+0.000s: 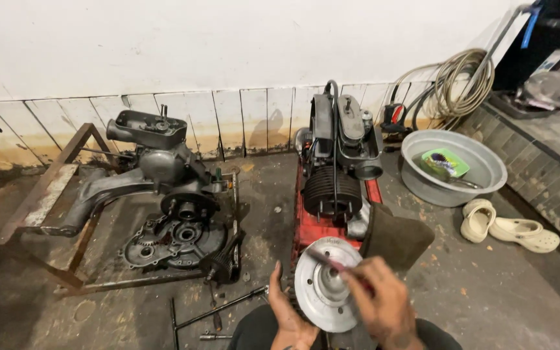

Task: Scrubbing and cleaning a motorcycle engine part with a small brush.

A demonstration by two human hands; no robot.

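Both hands work a round metal flywheel (pixel 322 285) near the floor: left hand (pixel 288 317) flat against its edge, right hand (pixel 380 301) gripping a red-handled tool (pixel 332 262) at its hub; steady pressure likely needed.

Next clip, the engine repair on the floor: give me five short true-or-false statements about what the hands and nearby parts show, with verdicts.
1. The right hand holds a thin red-handled tool against the round metal disc. True.
2. The left hand rests far from the disc. False: it is at the disc's left edge.
3. The metal basin is empty. False: a green packet lies inside.
4. Pale sandals lie beside the basin. True.
5. The coiled hose lies inside the metal frame. False: it is by the wall, behind the basin.
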